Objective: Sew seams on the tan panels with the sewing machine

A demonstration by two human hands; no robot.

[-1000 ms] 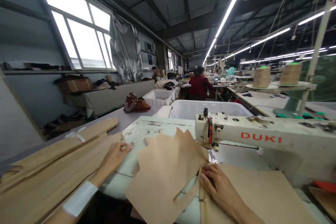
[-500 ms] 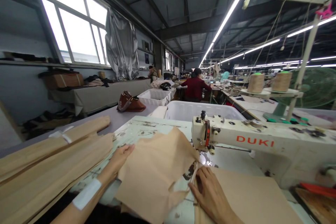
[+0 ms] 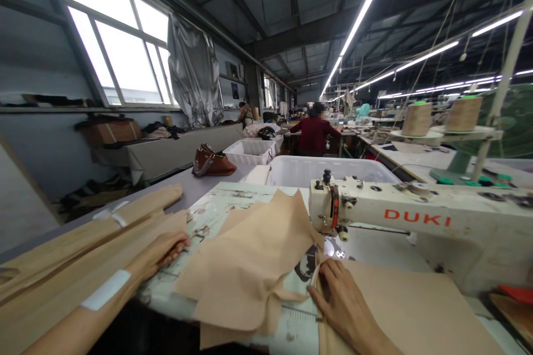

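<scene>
My right hand (image 3: pixel 343 297) is closed on the folded edge of a tan fabric piece (image 3: pixel 395 299), fingertips just in front of the sewing machine (image 3: pixel 425 216) needle area. A narrow pale strip shows at those fingertips. Left of it, a second tan fabric piece (image 3: pixel 245 255) lies creased over the worn pale-green machine table (image 3: pixel 287 327), its tip reaching under the machine head. My left hand (image 3: pixel 169 249) hovers by the table's left side, fingers curled in, apart from that fabric. A white patch (image 3: pixel 106 289) is on the left forearm. The needle tip is hidden.
Long tan pieces (image 3: pixel 83 249) lie stacked at the left. Beyond the table stand a white plastic bin (image 3: pixel 333 169) and a brown handbag (image 3: pixel 214 161). Thread cones (image 3: pixel 417 119) stand at the right. A person in dark red (image 3: pixel 314 133) works farther back.
My left hand has come off the fabric's edge and moved left, its fingers curling in. The left fabric piece has shifted and spread lower; my right hand stays at the seam edge. The view has shifted slightly.
</scene>
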